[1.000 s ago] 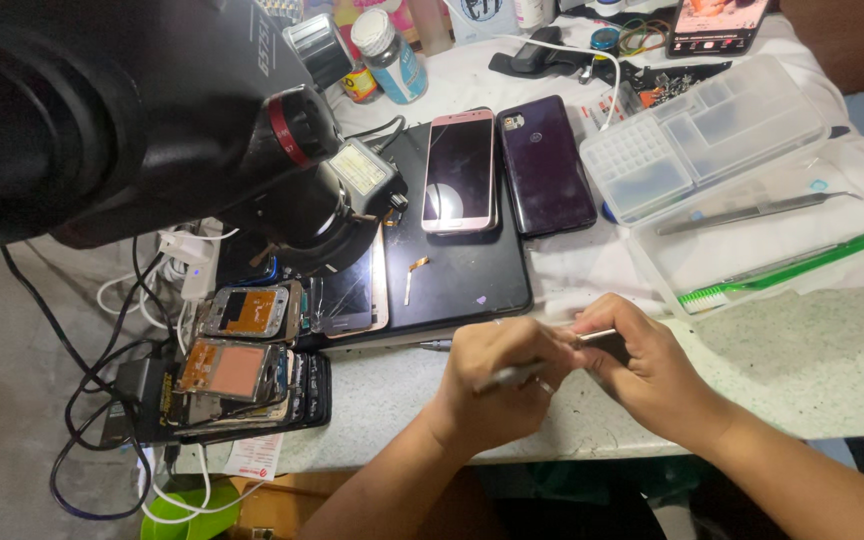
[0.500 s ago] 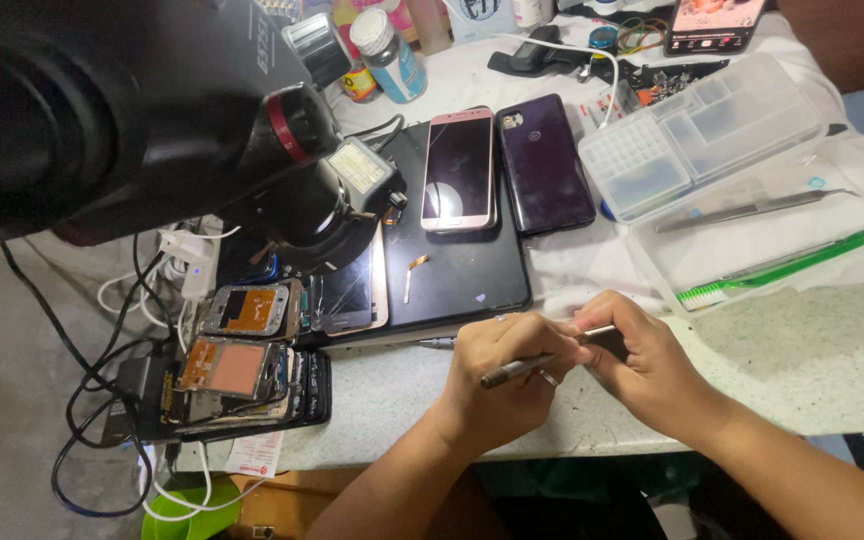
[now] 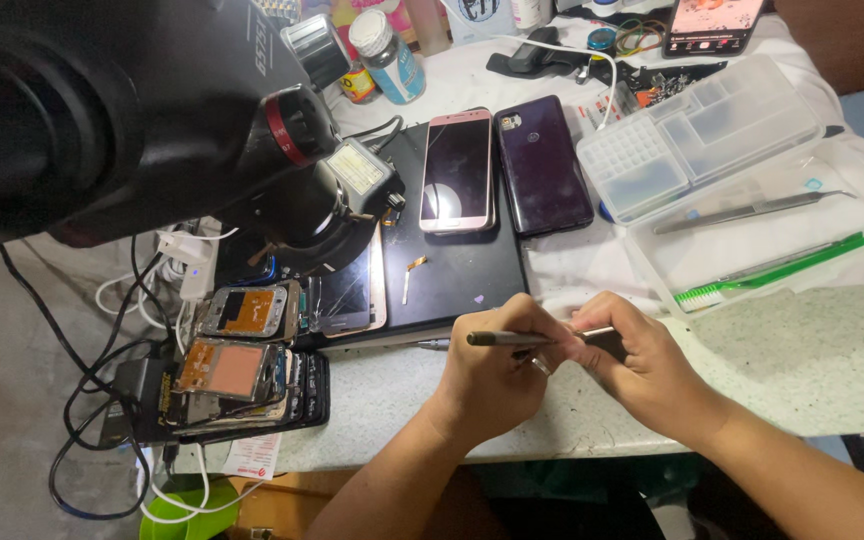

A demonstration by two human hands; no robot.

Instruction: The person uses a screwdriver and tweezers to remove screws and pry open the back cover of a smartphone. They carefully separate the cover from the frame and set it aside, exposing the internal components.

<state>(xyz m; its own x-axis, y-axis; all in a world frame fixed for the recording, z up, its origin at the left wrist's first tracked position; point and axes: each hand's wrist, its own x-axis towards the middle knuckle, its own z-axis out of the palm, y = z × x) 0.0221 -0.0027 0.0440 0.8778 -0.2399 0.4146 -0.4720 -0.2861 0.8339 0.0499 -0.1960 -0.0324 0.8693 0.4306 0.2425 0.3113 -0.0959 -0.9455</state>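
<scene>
At the near edge of the table my left hand (image 3: 492, 365) grips a metal tool (image 3: 512, 339) lying level, tip toward my right hand (image 3: 632, 365), whose fingers pinch a small dark part; beyond lie 2 phones (image 3: 457, 170) and a clear tray (image 3: 702, 130)

A big black microscope (image 3: 132, 110) stands on the left of the desk (image 3: 812, 360). A pink phone (image 3: 458, 170) and a purple phone (image 3: 544, 164) lie side by side. A clear plastic box (image 3: 697, 135) sits near a green toothbrush (image 3: 782, 265). Opened phones (image 3: 237, 370) are stacked by black cables (image 3: 82, 400).
</scene>
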